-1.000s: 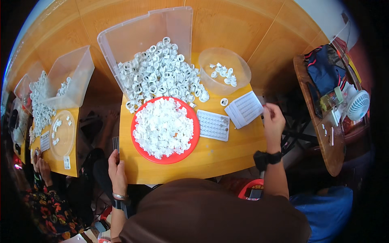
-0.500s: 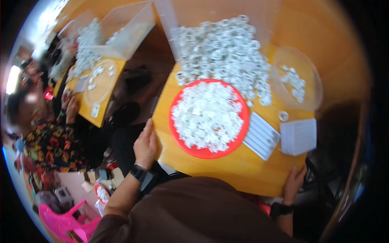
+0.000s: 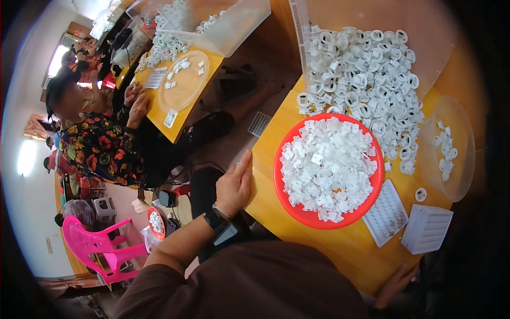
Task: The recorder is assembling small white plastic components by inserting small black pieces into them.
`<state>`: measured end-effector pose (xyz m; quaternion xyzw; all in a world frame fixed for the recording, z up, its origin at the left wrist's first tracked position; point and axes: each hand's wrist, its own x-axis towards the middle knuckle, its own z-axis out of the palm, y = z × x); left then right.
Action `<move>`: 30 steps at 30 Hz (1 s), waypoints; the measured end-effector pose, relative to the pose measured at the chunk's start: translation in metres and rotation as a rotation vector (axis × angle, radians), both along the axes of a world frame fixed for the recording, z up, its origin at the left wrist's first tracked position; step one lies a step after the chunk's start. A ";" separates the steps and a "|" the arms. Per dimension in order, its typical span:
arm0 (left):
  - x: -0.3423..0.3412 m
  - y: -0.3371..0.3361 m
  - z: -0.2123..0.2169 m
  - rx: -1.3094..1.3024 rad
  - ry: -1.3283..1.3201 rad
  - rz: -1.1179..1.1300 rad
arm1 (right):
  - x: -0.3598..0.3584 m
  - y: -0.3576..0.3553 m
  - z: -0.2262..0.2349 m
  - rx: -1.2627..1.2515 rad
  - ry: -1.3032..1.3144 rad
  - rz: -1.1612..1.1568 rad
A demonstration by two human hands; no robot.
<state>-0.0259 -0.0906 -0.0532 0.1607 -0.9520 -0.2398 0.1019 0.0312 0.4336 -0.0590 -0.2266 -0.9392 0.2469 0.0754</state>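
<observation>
My left hand (image 3: pixel 236 184) rests against the left edge of the wooden table (image 3: pixel 276 223), fingers stretched out along it and holding nothing. At the near right corner of the table, my right hand (image 3: pixel 398 285) lies with its fingers extended, partly cut off by the table edge and my shirt. Between them stands a red round tray (image 3: pixel 282 198) heaped with small white plastic pieces (image 3: pixel 326 165). Behind it spreads a big pile of white ring-shaped plastic parts (image 3: pixel 366 80). Beside the red tray lie a white printed card-like sheet (image 3: pixel 387 213) and a white stack of trays or cards (image 3: pixel 427 228).
A clear round lid (image 3: pixel 462 154) with a few white pieces lies at the right, near a single white ring (image 3: pixel 421 194). A clear bin (image 3: pixel 425 32) lies open behind the pile. Left, a person in a flowered shirt (image 3: pixel 103 146) sits at another table (image 3: pixel 183 117). A pink chair (image 3: pixel 90 247) stands lower left.
The view has swung left, so the table and both hands sit further right in the picture. My hands stay at the table's edges. The picture is sharper now.
</observation>
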 end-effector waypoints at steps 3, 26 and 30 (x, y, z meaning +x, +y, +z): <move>-0.002 -0.003 0.000 -0.003 0.028 -0.036 | 0.004 0.011 -0.009 0.055 0.012 0.008; 0.009 -0.010 -0.002 0.078 -0.032 -0.158 | -0.008 -0.020 0.001 0.126 0.033 -0.269; 0.005 -0.007 0.003 0.022 -0.072 -0.128 | 0.016 -0.044 0.024 0.006 0.166 -0.054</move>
